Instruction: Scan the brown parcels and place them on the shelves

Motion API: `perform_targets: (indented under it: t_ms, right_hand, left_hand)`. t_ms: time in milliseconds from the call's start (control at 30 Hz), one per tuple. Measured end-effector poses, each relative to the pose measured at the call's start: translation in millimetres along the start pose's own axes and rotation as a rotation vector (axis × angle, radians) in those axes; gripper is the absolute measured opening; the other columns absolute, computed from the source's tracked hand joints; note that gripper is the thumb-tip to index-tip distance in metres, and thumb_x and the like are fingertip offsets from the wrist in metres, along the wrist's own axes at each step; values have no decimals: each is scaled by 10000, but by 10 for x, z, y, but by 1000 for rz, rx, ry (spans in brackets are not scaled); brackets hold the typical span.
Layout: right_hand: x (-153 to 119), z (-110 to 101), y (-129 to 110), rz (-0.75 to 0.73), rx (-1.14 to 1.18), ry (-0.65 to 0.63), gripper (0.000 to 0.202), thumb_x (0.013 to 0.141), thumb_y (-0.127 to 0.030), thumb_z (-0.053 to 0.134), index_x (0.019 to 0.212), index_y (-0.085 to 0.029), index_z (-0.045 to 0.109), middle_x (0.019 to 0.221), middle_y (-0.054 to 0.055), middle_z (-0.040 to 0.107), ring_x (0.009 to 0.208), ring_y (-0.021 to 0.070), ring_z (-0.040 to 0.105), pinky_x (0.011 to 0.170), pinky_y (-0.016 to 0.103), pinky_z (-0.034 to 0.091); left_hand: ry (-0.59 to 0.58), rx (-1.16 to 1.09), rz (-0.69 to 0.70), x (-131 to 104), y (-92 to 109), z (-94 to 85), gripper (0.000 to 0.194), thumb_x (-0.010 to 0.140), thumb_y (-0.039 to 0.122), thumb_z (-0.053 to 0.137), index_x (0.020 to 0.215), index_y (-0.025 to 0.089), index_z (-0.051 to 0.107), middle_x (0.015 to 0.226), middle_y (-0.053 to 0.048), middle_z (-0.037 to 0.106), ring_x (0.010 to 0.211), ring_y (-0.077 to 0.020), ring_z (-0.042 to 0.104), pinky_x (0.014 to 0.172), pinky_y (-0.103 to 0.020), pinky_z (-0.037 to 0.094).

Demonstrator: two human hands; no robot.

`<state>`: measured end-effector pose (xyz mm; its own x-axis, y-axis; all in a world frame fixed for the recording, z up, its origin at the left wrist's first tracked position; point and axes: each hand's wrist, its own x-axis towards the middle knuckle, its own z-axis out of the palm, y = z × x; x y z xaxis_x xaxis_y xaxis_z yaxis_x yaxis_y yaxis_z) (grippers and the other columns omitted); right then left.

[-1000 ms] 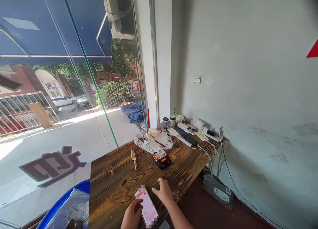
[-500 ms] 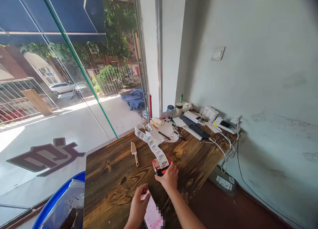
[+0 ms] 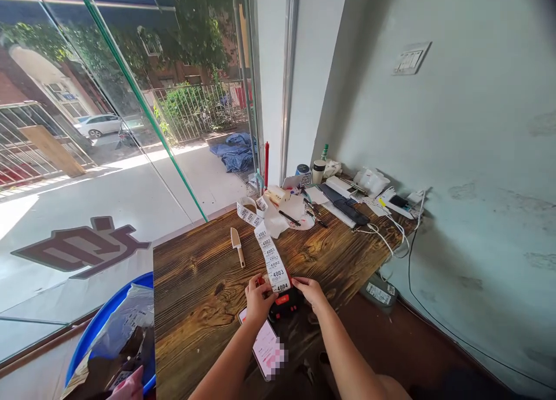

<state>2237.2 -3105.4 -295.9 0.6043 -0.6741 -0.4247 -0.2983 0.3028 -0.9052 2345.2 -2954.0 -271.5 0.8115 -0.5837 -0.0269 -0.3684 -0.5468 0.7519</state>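
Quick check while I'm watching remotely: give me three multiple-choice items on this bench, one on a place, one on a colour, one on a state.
1. Where does the small knife lie?
A. on the wooden table, left of the label strip
B. in the blue bin
C. on the phone

2. What colour is the bin at lower left?
A. red
B. blue
C. green

3. What are both hands doing?
A. resting flat on the table
B. holding the phone
C. gripping the label strip's end at the printer

Answers: 1 A, it rests on bare wood; 2 B, blue rim; 3 C, left hand and right hand flank the label strip above the printer.
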Motion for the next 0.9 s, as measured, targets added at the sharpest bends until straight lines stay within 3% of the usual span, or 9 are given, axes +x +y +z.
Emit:
perform_targets:
  t_ms: [233, 333, 467, 633, 900]
  right_hand:
    - [25, -14, -71, 39, -142, -70, 143, 929, -293, 655, 898, -154, 667, 895, 20, 693, 751, 172, 663, 677, 342, 584]
    - [-28, -6, -33, -81, -157, -12, 143, 919, -295, 668, 931, -153, 669, 924, 27, 696, 806, 194, 671, 732, 383, 585]
    - [-216, 16, 76, -336, -145, 75, 170, 920, -321, 661, 995, -169, 675, 1033, 55, 701, 991, 242, 652, 928, 492, 516]
    - [-377, 38, 148, -521, -139, 90, 284, 931, -447, 614, 1017, -186, 687, 1041, 67, 708, 1021, 254, 643, 965, 512, 480]
    - [-345, 71, 92, -600, -171, 114, 314, 937, -481, 590, 1005, -190, 686, 1013, 66, 708, 986, 248, 652, 926, 492, 506]
  left_hand:
    - [63, 27, 80, -29, 20, 6, 20, 725, 187, 719, 713, 191, 734, 1334, -107, 552, 1196, -330, 479, 1021, -538, 407]
    - [65, 37, 199, -50, 62, -38, 83, 774, 211, 678, 711, 202, 732, 1204, -103, 622, 1173, -309, 499, 1017, -504, 430]
    - [-4, 53, 341, -71, 95, -106, 140, 831, 227, 627, 757, 221, 746, 911, -69, 684, 920, -231, 605, 891, -403, 512]
    - [-43, 102, 397, -35, 68, -171, 167, 855, 243, 616, 756, 224, 748, 911, -65, 713, 874, -206, 635, 819, -344, 531]
    - [-74, 150, 405, 15, 82, -204, 184, 851, 202, 600, 737, 221, 744, 929, -49, 733, 862, -180, 662, 804, -303, 544]
